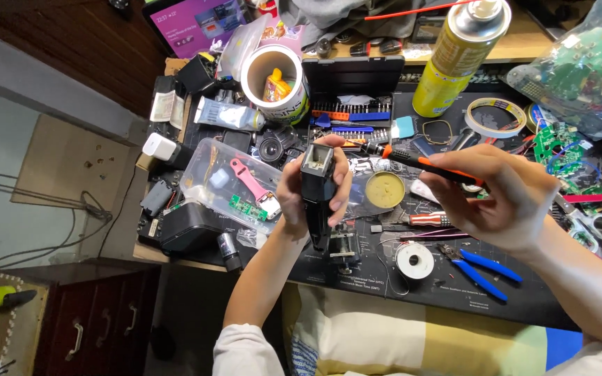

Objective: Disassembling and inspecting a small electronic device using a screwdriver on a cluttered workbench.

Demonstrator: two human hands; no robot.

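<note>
My left hand (301, 195) grips a black plastic device (317, 191), upright, with its open top end facing me. My right hand (499, 191) holds a black and orange screwdriver (412, 159) nearly level, its tip pointing left and touching the top edge of the black device. Both hands hover above a black work mat (524, 299). A small motor part (341, 245) lies on the mat just below the device.
Blue-handled pliers (482, 268), a solder spool (414, 260) and a round tin of yellowish paste (384, 189) lie on the mat. Behind are a bit set case (352, 104), yellow spray can (458, 56), tape roll (496, 117), circuit boards (559, 146) and a clear plastic box (228, 182).
</note>
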